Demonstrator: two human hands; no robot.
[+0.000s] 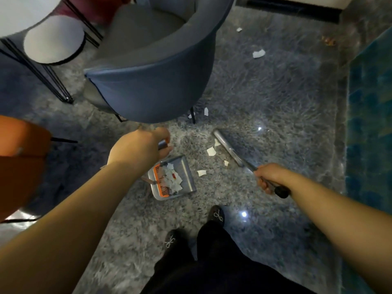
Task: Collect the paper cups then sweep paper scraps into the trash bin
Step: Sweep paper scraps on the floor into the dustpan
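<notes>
Rug (265, 98): shaggy grey pile, rough, matt. Dustpan (186, 172) at centre: grey plastic, smooth, slight sheen; orange plastic comb (162, 183) along its 9 o'clock edge. Paper scraps (174, 181) inside: white, matt, torn edges. Broom head (228, 146) toward 3 o'clock: silvery, glossy. Armchair (148, 92) at 12 o'clock: blue-grey cloth, smooth, matt. Floor (360, 28) at 1 o'clock: polished stone look, glossy.

A grey shaggy carpet (265, 98) covers the floor. At centre lie a dustpan (184, 177) and paper scraps (211, 151); the chair (148, 90) stands upper left.
</notes>
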